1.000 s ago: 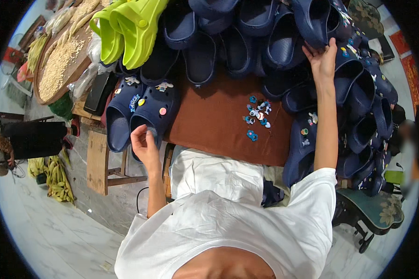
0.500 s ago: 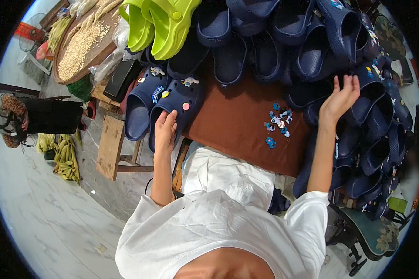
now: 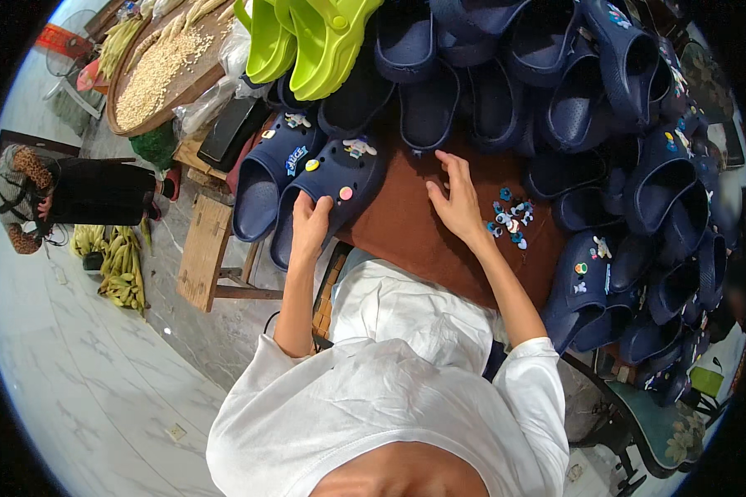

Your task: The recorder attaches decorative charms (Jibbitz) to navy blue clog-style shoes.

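Observation:
My left hand (image 3: 309, 225) grips the toe of a navy clog (image 3: 333, 189) studded with small coloured charms, lying at the left edge of the brown table (image 3: 406, 232). A second charm-decorated navy clog (image 3: 265, 178) lies just left of it. My right hand (image 3: 454, 200) rests flat on the brown surface with fingers spread, holding nothing. A small heap of loose shoe charms (image 3: 510, 219) lies just to the right of that hand.
Many navy clogs (image 3: 555, 91) are piled along the back and right. Lime-green clogs (image 3: 307, 41) sit at the back left. A round tray of grain (image 3: 157, 70), a wooden bench (image 3: 203, 253), bananas (image 3: 120, 261) and another person (image 3: 33, 199) are to the left.
My right hand came down from the pile of clogs at the right and now lies on the brown table beside the charms. My left hand moved onto the decorated clog's toe.

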### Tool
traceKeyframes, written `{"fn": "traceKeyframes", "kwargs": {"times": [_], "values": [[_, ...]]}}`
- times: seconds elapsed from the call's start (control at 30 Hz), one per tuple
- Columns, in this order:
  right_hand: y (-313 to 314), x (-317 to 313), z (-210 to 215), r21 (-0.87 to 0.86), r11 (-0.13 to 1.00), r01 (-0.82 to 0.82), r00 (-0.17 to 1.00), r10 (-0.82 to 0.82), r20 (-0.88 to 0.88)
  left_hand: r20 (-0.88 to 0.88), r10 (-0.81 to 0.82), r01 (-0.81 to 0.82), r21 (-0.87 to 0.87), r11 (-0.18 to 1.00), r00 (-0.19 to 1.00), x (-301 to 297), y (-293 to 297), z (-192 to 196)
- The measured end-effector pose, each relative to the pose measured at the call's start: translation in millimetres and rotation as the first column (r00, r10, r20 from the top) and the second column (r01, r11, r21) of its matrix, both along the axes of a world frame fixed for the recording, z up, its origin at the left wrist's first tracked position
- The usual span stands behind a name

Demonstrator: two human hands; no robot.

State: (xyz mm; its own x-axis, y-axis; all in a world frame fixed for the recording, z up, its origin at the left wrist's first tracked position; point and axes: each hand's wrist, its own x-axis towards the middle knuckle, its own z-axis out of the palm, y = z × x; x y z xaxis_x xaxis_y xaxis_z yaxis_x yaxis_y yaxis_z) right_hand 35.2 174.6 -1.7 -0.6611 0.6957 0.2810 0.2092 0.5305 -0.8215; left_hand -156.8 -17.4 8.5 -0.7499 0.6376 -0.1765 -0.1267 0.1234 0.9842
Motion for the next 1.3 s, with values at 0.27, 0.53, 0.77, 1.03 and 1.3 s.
{"fn": "traceKeyframes", "kwargs": {"times": [0.27, 0.53, 0.77, 1.03, 1.3], "values": [[-4, 7, -4, -0.095, 0.994, 0.046, 0.999, -0.048, -0.015, 0.068, -0.022, 0.026, -0.058, 0.998, 0.997, 11, -15, 16], [-24, 71, 12, -0.042, 0.962, 0.27, 0.963, -0.27, -0.005, 0.257, -0.087, 0.09, 0.002, 0.996, 0.962, 71, -17, 27], [-5, 160, -8, 0.128, 0.851, 0.509, 0.83, -0.525, 0.19, 0.281, -0.246, 0.23, 0.087, 0.969, 0.928, 143, 9, 18], [-15, 175, -9, 0.244, 0.876, 0.415, 0.823, -0.476, 0.31, 0.29, -0.361, 0.36, 0.059, 0.931, 0.886, 164, 34, 18], [-12, 181, -12, 0.166, 0.885, 0.434, 0.834, -0.465, 0.298, 0.702, -0.41, 0.215, 0.353, 0.911, 0.583, 140, 25, -11]]}}
